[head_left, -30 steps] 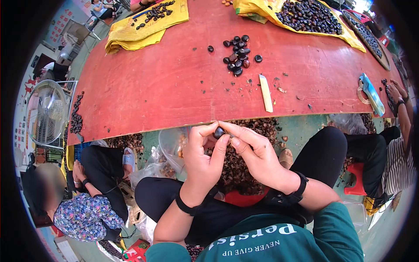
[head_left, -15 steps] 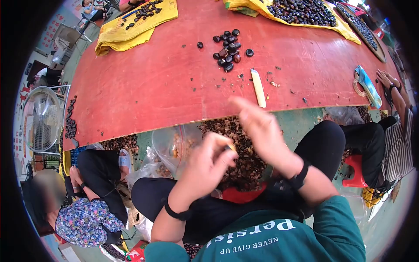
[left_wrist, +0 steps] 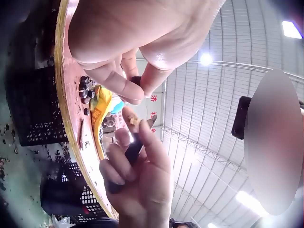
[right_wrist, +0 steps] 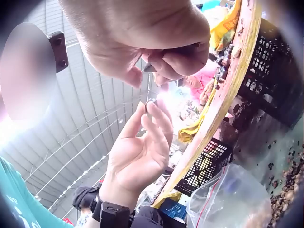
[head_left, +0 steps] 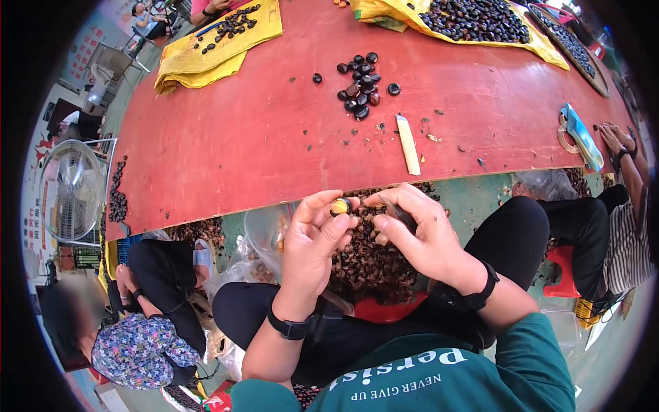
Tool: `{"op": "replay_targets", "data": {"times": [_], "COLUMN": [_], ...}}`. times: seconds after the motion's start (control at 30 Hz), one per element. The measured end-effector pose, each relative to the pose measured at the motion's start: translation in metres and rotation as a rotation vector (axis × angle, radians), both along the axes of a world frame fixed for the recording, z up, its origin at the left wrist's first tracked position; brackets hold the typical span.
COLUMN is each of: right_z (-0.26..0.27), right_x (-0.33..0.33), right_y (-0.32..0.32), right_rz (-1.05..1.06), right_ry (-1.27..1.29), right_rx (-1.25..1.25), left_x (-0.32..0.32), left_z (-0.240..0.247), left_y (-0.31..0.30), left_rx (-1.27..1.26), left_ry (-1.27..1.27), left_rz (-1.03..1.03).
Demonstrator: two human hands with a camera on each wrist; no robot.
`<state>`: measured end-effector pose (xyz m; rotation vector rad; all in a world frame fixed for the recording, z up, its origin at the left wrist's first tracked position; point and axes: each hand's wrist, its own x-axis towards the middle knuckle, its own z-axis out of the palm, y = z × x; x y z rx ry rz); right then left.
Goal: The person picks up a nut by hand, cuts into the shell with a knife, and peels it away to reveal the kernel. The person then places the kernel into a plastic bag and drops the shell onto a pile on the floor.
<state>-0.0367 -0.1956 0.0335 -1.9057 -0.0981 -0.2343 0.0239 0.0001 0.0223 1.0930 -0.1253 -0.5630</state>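
Note:
My left hand (head_left: 307, 240) pinches a dark chestnut (head_left: 340, 206) between thumb and fingers, just off the table's front edge. A yellow patch of bare flesh shows on the chestnut where its shell is gone. Close at its right, my right hand (head_left: 431, 237) grips a small knife (left_wrist: 133, 150), its dark handle lying in the curled fingers. In the left wrist view the knife's tip pokes out beyond the thumb, with a yellowish crumb on the forefinger (left_wrist: 131, 117). A gap separates the two hands.
Beneath my hands lies a heap of brown shells (head_left: 374, 264). On the red table (head_left: 233, 137) are a cluster of chestnuts (head_left: 360, 99), a pale yellow strip (head_left: 408, 145) and yellow sacks (head_left: 206, 65). A clear plastic bag (head_left: 264, 233) stands left. Other people sit at both sides.
The hands were together at the chestnut, which looked dark all over. My right hand swung away up and right, then came back beside the left. Yellow flesh now shows on the chestnut.

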Motion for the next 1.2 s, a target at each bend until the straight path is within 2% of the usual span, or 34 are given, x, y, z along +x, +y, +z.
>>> {"op": "replay_targets", "data": {"times": [0.1,0.13,0.23,0.27,0.43,0.8,1.0,1.1,1.2], "right_z": [-0.002,-0.003,-0.01,-0.01,-0.006,-0.005,-0.011,-0.007,-0.011], "right_x": [-0.002,-0.004,-0.004,-0.005,-0.004,-0.003,-0.002,-0.003,0.0], "right_y": [0.005,0.007,0.018,0.018,0.025,0.023,0.021,0.02,0.016], "right_rz": [-0.013,0.038,0.068,0.108,0.098,0.049,0.051,0.069,0.075], "right_ry": [-0.035,0.024,-0.064,-0.005,0.035,-0.032,-0.053,-0.049,-0.031], "right_rx": [0.059,0.12,0.152,0.198,0.27,0.155,0.166,0.132,0.12], "left_x": [-0.001,-0.001,-0.002,-0.004,-0.007,-0.011,-0.001,0.003,0.004], "left_z": [0.002,0.002,-0.001,-0.002,-0.004,-0.008,0.002,0.011,0.009], "left_y": [-0.002,-0.002,-0.002,-0.002,-0.006,-0.004,0.006,0.014,0.021], "left_rx": [-0.159,-0.154,-0.128,-0.111,-0.101,-0.084,0.126,0.208,0.272], "left_ry": [0.102,0.085,0.041,0.03,-0.012,-0.048,-0.264,-0.241,-0.181], "left_rz": [0.057,0.063,0.083,0.093,0.106,0.082,-0.024,-0.116,-0.365]}}
